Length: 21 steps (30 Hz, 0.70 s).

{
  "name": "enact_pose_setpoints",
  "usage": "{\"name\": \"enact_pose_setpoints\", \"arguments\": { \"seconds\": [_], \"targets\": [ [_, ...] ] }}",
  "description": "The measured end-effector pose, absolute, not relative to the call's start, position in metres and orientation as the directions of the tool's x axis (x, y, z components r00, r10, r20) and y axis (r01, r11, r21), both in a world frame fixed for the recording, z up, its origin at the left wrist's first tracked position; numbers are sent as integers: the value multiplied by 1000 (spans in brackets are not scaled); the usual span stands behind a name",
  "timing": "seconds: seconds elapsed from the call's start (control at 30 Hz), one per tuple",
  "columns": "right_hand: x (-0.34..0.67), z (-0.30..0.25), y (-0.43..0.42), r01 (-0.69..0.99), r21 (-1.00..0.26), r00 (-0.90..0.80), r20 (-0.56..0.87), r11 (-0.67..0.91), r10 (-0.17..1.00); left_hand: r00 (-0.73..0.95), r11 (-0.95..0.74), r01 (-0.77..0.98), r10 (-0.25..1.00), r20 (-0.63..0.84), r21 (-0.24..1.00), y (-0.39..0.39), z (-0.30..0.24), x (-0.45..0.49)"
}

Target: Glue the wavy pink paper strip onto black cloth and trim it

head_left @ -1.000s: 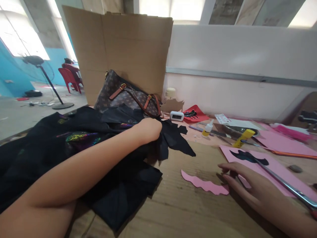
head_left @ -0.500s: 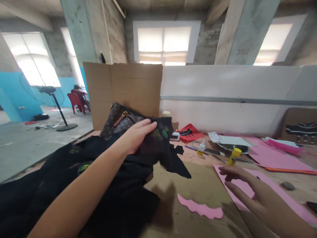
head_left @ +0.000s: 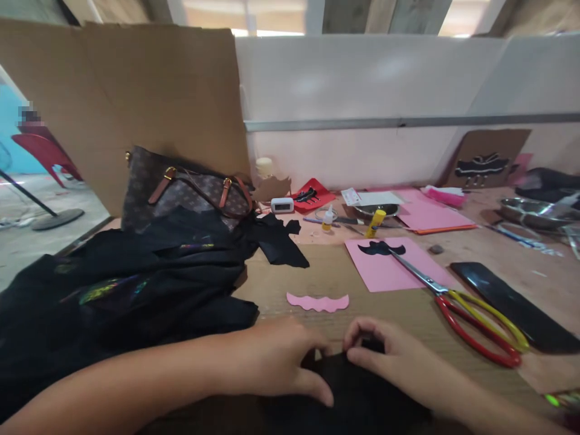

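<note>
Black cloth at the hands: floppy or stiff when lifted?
Probably floppy: the black cloth looks like similar fabric to the heap, which slumps in loose folds. Likely light too, as the right hand seems to pinch only its edge.

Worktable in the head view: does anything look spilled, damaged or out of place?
No obvious spill or damage. The handbag looks odd on a craft worktable, with the black cloth heap overlapping its base. The stone-like lump near the pink sheet also seems out of place, hardly a craft item.

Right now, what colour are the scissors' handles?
The scissors have one red handle and one yellow handle, best seen in the head view.
</note>
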State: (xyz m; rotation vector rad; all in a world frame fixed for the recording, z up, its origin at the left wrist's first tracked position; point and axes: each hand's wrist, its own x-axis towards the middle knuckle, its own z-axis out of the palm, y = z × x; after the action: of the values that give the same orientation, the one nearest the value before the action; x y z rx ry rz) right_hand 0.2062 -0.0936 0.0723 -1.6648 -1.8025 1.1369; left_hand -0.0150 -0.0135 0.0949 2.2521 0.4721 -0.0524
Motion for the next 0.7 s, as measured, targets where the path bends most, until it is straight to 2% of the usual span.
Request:
{"name": "enact_pose_setpoints", "arguments": {
  "seconds": [0.1, 0.27, 0.57, 0.7],
  "targets": [
    [214, 52, -90, 618, -779, -72, -185, -101, 980, 868, -580, 438, 473, -154, 687, -4, 66, -28],
    [222, 49, -74, 634, -770, -48, -136, -75, 990, 773, -543, 515, 628, -86, 664, 16, 48, -44],
    [242, 53, -56, 643, -754, 9, -173, -139, 985, 728, -525, 523, 685, -31, 672, 30, 41, -49],
    [247, 56, -49, 676, -732, -41, -152, -85, 988, 720, -523, 525, 694, -22, 672, 30, 37, -51]
  ]
}}
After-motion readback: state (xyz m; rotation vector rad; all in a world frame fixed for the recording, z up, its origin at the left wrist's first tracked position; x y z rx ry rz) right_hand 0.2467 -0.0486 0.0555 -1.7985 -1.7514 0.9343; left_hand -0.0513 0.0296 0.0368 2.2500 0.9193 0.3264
